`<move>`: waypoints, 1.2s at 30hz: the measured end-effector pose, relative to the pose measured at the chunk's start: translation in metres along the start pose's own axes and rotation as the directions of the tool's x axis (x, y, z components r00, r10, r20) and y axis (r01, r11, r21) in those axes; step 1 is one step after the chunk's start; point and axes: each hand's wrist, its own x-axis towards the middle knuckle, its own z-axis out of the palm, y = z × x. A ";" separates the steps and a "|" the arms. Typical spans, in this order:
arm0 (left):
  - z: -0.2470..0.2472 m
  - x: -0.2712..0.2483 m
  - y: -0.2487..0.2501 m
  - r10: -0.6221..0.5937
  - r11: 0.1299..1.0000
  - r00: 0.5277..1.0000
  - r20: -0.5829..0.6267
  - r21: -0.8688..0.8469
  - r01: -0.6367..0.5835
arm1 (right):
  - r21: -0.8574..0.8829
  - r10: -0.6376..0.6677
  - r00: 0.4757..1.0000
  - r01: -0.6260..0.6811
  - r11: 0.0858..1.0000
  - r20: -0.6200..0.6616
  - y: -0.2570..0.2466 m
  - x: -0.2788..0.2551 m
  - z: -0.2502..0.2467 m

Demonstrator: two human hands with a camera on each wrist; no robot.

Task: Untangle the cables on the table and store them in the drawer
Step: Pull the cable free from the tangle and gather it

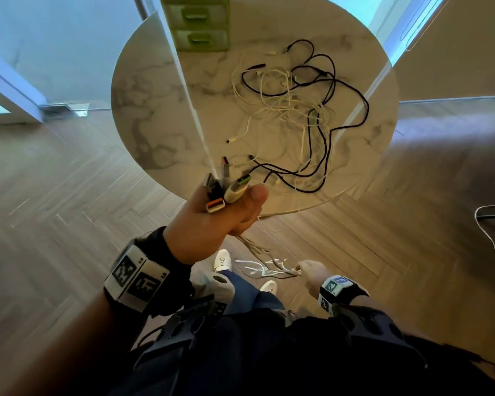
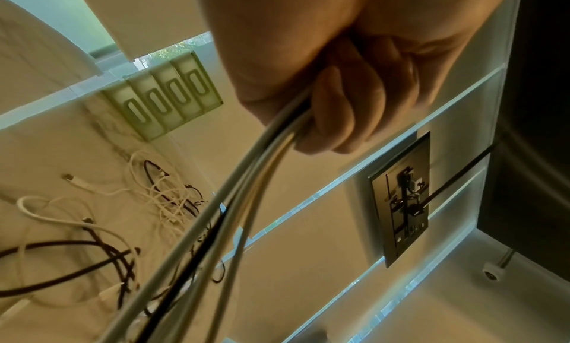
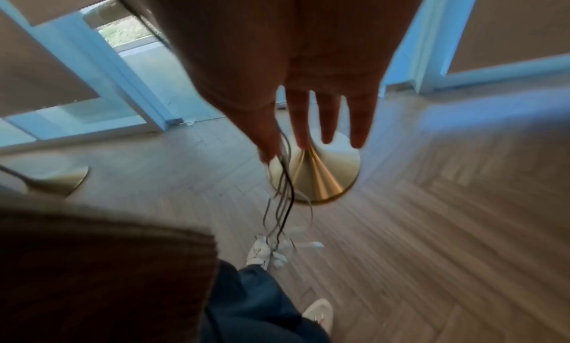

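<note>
Cables (image 1: 297, 110) tangled, upper centre on marble surface (image 1: 143, 115); drawer unit (image 1: 200, 24) at top edge. Left hand (image 1: 220, 215) grip curled tight round cable bundle (image 2: 246, 190), plugs (image 1: 226, 187) sticking up. Right hand (image 1: 312, 271), lower centre, pinches bundle's loose ends (image 3: 280, 197), other fingers (image 3: 360, 119) straight.

Head camera looking steeply down from above at round table (image 1: 143, 115) and floor, left wrist camera close under the hand, facing the same table (image 2: 46, 138), right wrist camera aimed at the floor (image 3: 431, 226).
</note>
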 end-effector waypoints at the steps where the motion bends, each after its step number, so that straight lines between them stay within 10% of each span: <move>1: -0.005 0.002 -0.001 -0.012 1.000 1.000 0.000 0.021 0.012 | -0.011 0.029 0.999 -0.029 1.000 0.026 -0.005 0.001 -0.007; 7: -0.029 0.014 -0.028 -0.212 0.953 0.975 -0.069 0.208 0.222 | 0.212 -0.248 0.957 0.276 0.938 -0.151 -0.086 -0.027 -0.128; 13: -0.057 0.031 -0.052 -0.297 0.948 0.936 -0.187 0.060 0.312 | 0.238 -0.280 0.710 0.535 0.810 -0.646 -0.152 -0.004 -0.231; 20: -0.103 0.045 -0.060 -0.326 0.912 0.923 -0.204 0.188 0.364 | 0.046 -0.209 0.898 0.245 0.968 -0.387 -0.170 0.115 -0.240; 36: -0.140 0.087 -0.075 -0.431 0.871 0.844 -0.319 0.098 0.482 | 0.079 -0.111 0.865 0.171 0.982 -0.489 -0.147 0.128 -0.222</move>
